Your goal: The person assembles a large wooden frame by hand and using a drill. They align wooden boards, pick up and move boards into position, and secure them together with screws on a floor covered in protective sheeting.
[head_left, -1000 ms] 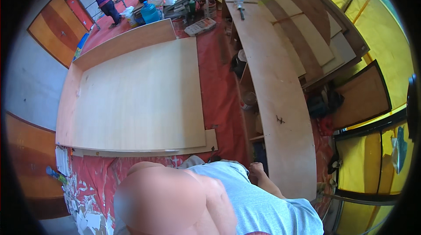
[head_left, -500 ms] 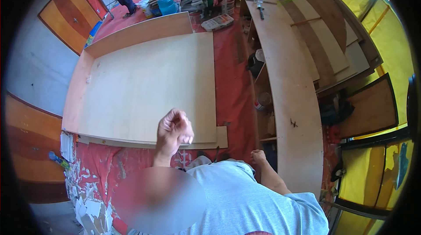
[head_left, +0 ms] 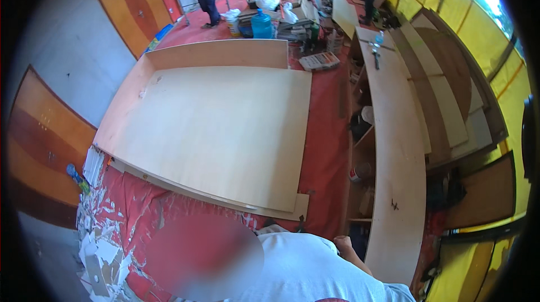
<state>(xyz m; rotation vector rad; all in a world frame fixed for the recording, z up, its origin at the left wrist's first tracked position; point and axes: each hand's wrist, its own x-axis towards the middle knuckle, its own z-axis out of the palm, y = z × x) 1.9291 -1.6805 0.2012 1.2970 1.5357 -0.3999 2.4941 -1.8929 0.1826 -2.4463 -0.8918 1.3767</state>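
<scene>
One right hand (head_left: 342, 242) in head view: fingers curled, can't tell if clamped on anything, just beside long cabinet (head_left: 400, 155). Left hand out of sight, can't tell grip. Big wooden panel (head_left: 225, 133) lies left of cabinet, over red sheet (head_left: 325, 150).

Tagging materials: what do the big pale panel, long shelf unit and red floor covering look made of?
Pale panel: likely plywood or similar board, matte; thin, flat, wood-toned.
Long shelf unit: probably wood board too, dull, seemingly unpainted; tan flat top.
Red floor covering: perhaps plastic sheet or cloth; loose wrinkles suggest it's flexible, exact type unclear.
</scene>
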